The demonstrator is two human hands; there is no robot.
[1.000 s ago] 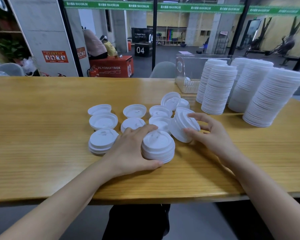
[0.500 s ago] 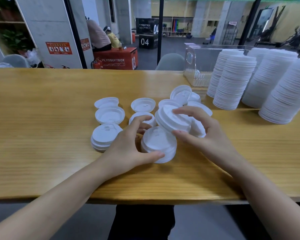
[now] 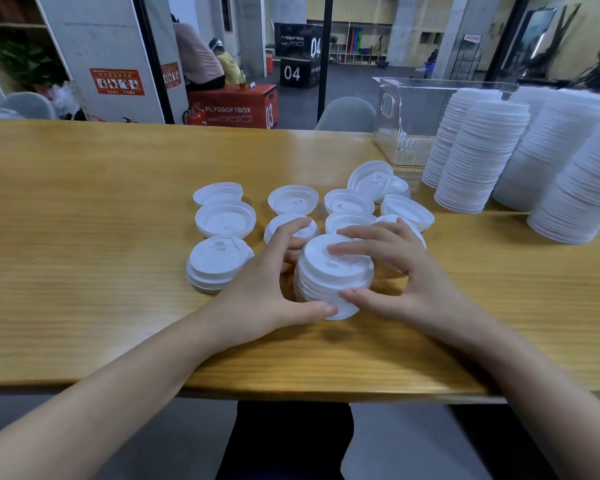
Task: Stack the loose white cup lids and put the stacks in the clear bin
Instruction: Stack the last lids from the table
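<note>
Cupping a short stack of lids (image 3: 333,275) from both sides, the left hand (image 3: 257,292) curls round its flank, thumb at the base, while the right hand (image 3: 406,282) lays fingers over the top lid, thumb against the lower rim. White and ribbed with nested rims, the stack stands on the table (image 3: 84,237). Loose lids (image 3: 293,199), mostly hollow side up, lie just beyond the stack. Tall stacks (image 3: 478,157) and the clear bin (image 3: 406,109) stand farther off to its right.

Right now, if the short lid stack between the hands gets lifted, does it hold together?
Probably light: the short lid stack looks like thin white plastic. Likely holds together: the lids look nested, and the left hand and right hand bracket it. A sideways push may shear the top lids off.
</note>
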